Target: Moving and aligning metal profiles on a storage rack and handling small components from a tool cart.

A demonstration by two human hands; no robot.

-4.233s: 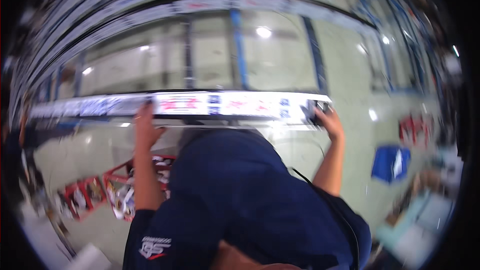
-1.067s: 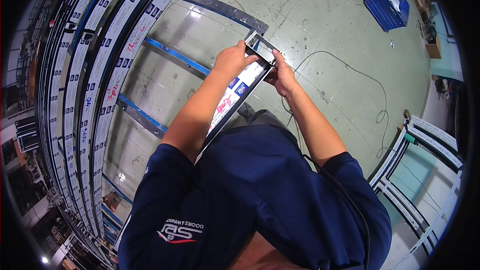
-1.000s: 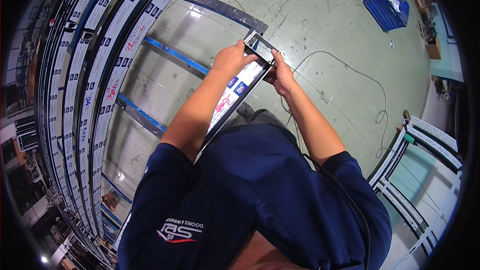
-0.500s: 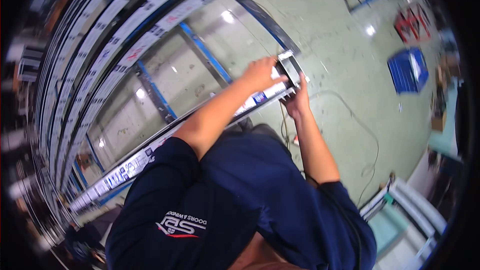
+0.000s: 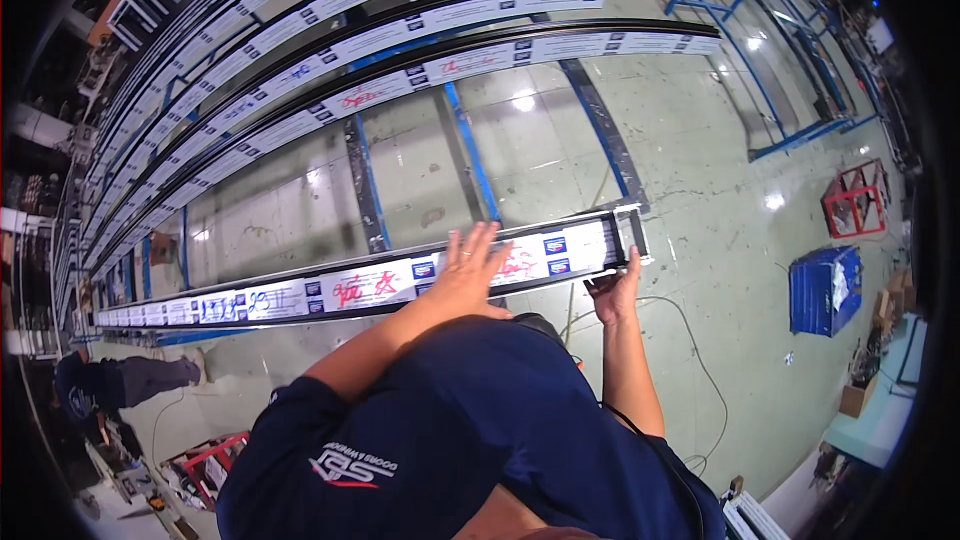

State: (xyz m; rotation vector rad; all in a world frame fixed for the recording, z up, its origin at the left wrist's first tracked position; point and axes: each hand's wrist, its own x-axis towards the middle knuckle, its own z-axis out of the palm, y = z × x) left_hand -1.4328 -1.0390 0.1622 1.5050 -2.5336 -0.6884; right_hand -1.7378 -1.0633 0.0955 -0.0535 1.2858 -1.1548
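A long metal profile point(image 5: 585, 248) covered in white protective film, with red and blue handwriting, lies across in front of me on blue and black bars. My left hand point(image 5: 466, 270) rests flat on its film, fingers spread. At the profile's right end sits a short silver-and-black end piece point(image 5: 629, 232), set crosswise. My right hand point(image 5: 615, 292) grips that end from the near side. Its thumb lies against the end piece, and its fingers curl under the edge, partly hidden.
More film-covered profiles point(image 5: 440, 70) lie beyond, on a rack with blue crossbars point(image 5: 470, 155). To the right stand a blue crate point(image 5: 825, 290) and a red rack point(image 5: 855, 202). A cable point(image 5: 715, 360) trails over the floor. Another person point(image 5: 135, 380) is at the far left.
My left hand has moved left from the profile's end and now lies flat on the film. My right hand stays at the end piece. The view has turned, showing more profiles.
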